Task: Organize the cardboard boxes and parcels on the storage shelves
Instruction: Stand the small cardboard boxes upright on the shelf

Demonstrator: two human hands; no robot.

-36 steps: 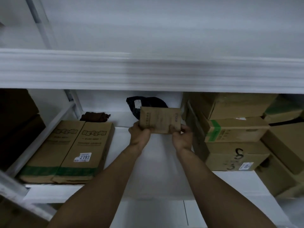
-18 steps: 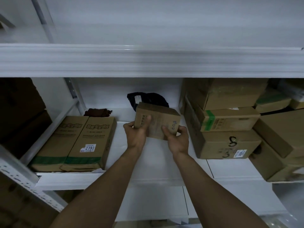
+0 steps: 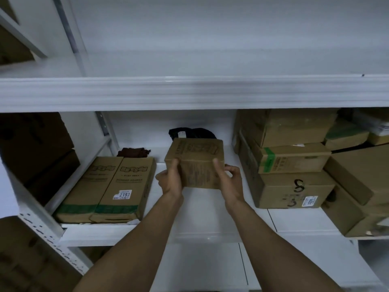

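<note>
A small brown cardboard box point(image 3: 195, 163) with printed text hangs above the middle of the white shelf point(image 3: 206, 211). My left hand point(image 3: 170, 180) grips its left side and my right hand point(image 3: 229, 180) grips its right side, fingers curled over the front face. Two flat boxes point(image 3: 109, 188) with green bands and a label reading 2193 lie side by side on the shelf to the left. A stack of cardboard boxes point(image 3: 290, 165) fills the shelf to the right.
A black bag point(image 3: 193, 132) lies at the back of the shelf behind the held box. A dark brown cloth point(image 3: 134, 151) sits behind the flat boxes. The upper shelf edge point(image 3: 189, 91) runs overhead. Dark boxes point(image 3: 31, 148) stand in the bay at the left.
The small box has tipped so its top face shows and has come a little nearer to me. Both hands have shifted lower along its sides.
</note>
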